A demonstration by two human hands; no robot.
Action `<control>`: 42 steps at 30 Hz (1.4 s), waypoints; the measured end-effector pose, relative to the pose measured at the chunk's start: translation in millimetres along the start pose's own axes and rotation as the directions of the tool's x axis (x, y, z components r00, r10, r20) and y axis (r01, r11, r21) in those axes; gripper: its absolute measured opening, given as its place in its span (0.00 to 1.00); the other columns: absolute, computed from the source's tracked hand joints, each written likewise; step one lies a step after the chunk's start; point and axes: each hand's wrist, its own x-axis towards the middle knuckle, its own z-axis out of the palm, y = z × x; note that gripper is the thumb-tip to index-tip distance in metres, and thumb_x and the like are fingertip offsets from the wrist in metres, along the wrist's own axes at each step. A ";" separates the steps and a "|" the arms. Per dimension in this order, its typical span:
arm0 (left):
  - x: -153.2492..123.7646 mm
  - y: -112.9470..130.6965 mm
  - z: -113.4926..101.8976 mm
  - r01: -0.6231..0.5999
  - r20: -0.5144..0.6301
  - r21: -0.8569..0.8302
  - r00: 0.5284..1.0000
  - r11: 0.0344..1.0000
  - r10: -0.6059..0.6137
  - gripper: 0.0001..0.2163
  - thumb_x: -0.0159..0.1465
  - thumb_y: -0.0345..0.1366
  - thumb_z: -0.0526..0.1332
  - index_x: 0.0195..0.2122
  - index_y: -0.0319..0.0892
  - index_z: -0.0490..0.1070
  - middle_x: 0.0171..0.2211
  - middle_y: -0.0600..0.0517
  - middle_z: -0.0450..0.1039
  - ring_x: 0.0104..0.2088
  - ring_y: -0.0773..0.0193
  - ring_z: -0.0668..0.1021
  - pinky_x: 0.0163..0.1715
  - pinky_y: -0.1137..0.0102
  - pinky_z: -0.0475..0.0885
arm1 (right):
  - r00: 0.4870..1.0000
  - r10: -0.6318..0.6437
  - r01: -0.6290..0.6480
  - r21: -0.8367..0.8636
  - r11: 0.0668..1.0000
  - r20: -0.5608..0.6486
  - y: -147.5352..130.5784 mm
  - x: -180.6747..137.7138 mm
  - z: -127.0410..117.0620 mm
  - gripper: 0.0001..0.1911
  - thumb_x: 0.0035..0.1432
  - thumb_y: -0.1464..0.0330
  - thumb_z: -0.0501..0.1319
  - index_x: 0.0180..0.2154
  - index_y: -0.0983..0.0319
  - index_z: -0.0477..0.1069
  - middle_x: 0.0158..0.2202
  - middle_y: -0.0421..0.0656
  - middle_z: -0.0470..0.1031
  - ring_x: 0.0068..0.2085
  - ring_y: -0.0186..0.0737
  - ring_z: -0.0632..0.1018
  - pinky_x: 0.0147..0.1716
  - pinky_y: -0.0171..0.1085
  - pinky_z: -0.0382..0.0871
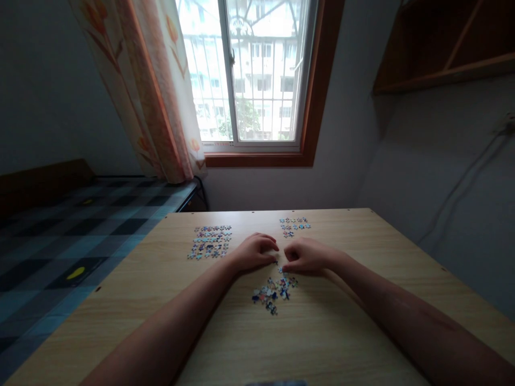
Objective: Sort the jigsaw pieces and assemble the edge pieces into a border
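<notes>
Left hand point(254, 253), frame centre: loosely curled, thumb and fingers apart. Right hand point(304, 254), right of centre: curled; grip cannot be determined. Table point(322, 332) fills lower frame; loose puzzle pieces point(269, 293) lie below centre. Advisable: lift pieces singly by their edges, clear of neighbours.

L hand point(253, 252) w/ fingers point(265, 239) loosely curved; R hand point(306, 254) curled tighter, poss. pinched; forearms point(181, 311) angled inward.
</notes>
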 end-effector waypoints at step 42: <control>0.0 13.8 6.7 -0.041 -0.075 0.314 0.995 0.948 0.068 0.06 0.66 0.36 0.62 0.36 0.43 0.78 0.40 0.49 0.80 0.42 0.58 0.77 0.47 0.65 0.71 | 0.752 0.357 -0.440 -0.019 0.898 -0.554 62.0 8.7 5.8 0.12 0.63 0.59 0.60 0.40 0.56 0.79 0.32 0.40 0.81 0.32 0.38 0.77 0.28 0.34 0.59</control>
